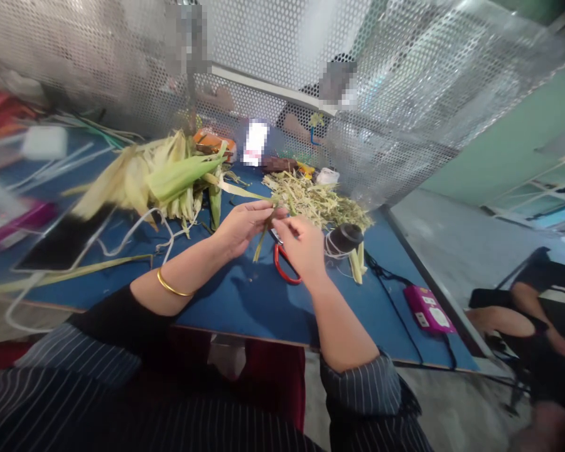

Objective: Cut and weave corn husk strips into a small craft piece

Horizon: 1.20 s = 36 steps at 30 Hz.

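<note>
Over the middle of the blue table, my left hand (245, 225) is closed, its fingers pinching a narrow strip of corn husk (238, 190). One end of the strip reaches up to the left, and a short green piece hangs below the fingers. My right hand (304, 245) meets it fingertip to fingertip, thumb and fingers pinched on the same strip; the exact grip point is partly hidden. Red-handled scissors (286, 267) lie under my right hand, their blades mostly covered. Just right of that hand is a dark cone of thread (343, 238) wound with pale string.
Corn husks (169, 179) are heaped at the left behind my hands, and husk scraps (311, 198) are piled behind. A black phone-like slab (66, 238) and white cable lie left. A purple box (428, 309) sits right. A perforated metal screen (263, 75) borders the back; a person sits far right.
</note>
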Each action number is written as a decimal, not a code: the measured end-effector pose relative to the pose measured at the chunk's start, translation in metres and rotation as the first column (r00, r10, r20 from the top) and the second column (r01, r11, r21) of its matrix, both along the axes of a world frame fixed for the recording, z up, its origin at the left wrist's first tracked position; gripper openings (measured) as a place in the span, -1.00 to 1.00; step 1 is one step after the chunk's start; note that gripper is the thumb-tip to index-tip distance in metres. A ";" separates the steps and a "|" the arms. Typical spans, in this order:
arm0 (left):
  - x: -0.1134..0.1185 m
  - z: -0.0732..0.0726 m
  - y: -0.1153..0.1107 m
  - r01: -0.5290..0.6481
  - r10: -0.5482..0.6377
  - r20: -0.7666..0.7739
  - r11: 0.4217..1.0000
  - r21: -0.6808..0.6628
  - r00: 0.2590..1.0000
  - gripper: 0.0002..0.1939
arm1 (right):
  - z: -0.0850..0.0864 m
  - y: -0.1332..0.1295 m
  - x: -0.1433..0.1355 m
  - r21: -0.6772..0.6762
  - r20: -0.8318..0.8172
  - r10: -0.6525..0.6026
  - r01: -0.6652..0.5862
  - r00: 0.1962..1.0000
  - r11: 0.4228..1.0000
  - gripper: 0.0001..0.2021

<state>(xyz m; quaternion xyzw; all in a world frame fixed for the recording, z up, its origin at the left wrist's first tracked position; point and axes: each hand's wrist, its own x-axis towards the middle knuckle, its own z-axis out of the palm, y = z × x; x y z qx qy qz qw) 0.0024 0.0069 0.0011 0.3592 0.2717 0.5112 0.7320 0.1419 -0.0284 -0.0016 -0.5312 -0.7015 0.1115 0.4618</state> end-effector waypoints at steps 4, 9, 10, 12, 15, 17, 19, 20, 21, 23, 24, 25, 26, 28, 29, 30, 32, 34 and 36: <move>0.003 -0.004 -0.001 -0.015 0.016 -0.027 0.999 0.036 0.999 -0.92 | -0.013 0.004 -0.010 -0.161 -0.083 0.063 -0.075 0.995 0.984 -0.76; 0.004 -0.008 0.000 -0.051 0.056 -0.070 0.996 0.072 0.996 -0.94 | -0.015 0.006 -0.008 -0.155 -0.130 0.114 -0.133 0.985 0.979 -0.80; 0.003 -0.009 0.001 -0.054 0.061 -0.080 0.995 0.083 0.995 -0.93 | -0.014 0.006 -0.007 -0.149 -0.129 0.129 -0.148 0.983 0.978 -0.80; 0.003 -0.009 0.002 -0.058 0.066 -0.091 0.994 0.095 0.994 -0.92 | -0.014 0.007 -0.006 -0.142 -0.119 0.159 -0.175 0.980 0.974 -0.79; 0.003 -0.008 0.002 -0.071 0.077 -0.080 0.994 0.081 0.994 -0.92 | -0.012 0.006 -0.005 -0.134 -0.096 0.188 -0.200 0.977 0.971 -0.80; 0.003 -0.008 0.002 -0.077 0.081 -0.063 0.995 0.069 0.995 -0.92 | -0.010 0.006 -0.005 -0.136 -0.079 0.201 -0.210 0.976 0.968 -0.81; 0.003 -0.008 0.002 -0.072 0.075 -0.051 0.996 0.054 0.996 -0.92 | -0.008 0.006 -0.005 -0.140 -0.050 0.212 -0.218 0.976 0.966 -0.81; 0.003 -0.008 0.002 -0.070 0.072 -0.050 0.997 0.042 0.996 -0.92 | -0.008 0.006 -0.004 -0.143 -0.032 0.217 -0.219 0.976 0.965 -0.82; 0.003 -0.009 0.002 -0.069 0.070 -0.051 0.997 0.030 0.996 -0.92 | -0.008 0.006 -0.004 -0.147 -0.013 0.220 -0.219 0.975 0.965 -0.82; 0.003 -0.010 0.003 -0.074 0.075 -0.051 0.997 0.011 0.996 -0.93 | -0.009 0.008 -0.003 -0.153 0.022 0.221 -0.215 0.975 0.964 -0.82; 0.003 -0.010 0.003 -0.077 0.077 -0.049 0.997 0.007 0.996 -0.93 | -0.011 0.009 -0.003 -0.155 0.037 0.219 -0.211 0.975 0.965 -0.81; 0.004 -0.011 0.004 -0.078 0.078 -0.044 0.997 0.003 0.996 -0.93 | -0.012 0.010 -0.003 -0.156 0.053 0.217 -0.206 0.975 0.966 -0.81; 0.004 -0.012 0.004 -0.077 0.076 -0.039 0.997 -0.004 0.996 -0.92 | -0.013 0.010 -0.003 -0.155 0.071 0.216 -0.203 0.974 0.967 -0.81; 0.004 -0.014 0.006 -0.073 0.072 -0.033 0.997 -0.034 0.997 -0.91 | -0.015 0.011 -0.004 -0.147 0.109 0.220 -0.203 0.969 0.968 -0.81; 0.003 -0.014 0.007 -0.065 0.064 -0.031 0.997 -0.049 0.997 -0.92 | -0.014 0.010 -0.004 -0.144 0.128 0.222 -0.204 0.967 0.968 -0.80; 0.002 -0.015 0.008 -0.056 0.054 -0.027 0.997 -0.060 0.998 -0.92 | -0.013 0.008 -0.004 -0.136 0.144 0.222 -0.203 0.964 0.970 -0.79; 0.000 -0.014 0.010 -0.038 0.036 -0.018 0.996 -0.077 0.999 -0.92 | -0.010 0.004 -0.003 -0.080 0.164 0.179 -0.168 0.970 0.983 -0.72; -0.004 -0.011 0.012 -0.010 0.009 -0.011 0.994 -0.112 1.000 -0.88 | -0.006 0.002 0.000 0.050 0.147 0.036 -0.044 0.988 0.998 -0.68; -0.006 -0.007 0.012 0.037 -0.039 -0.011 0.987 -0.155 0.999 -0.82 | -0.004 0.003 0.003 0.169 0.105 -0.118 0.099 0.987 0.981 -0.72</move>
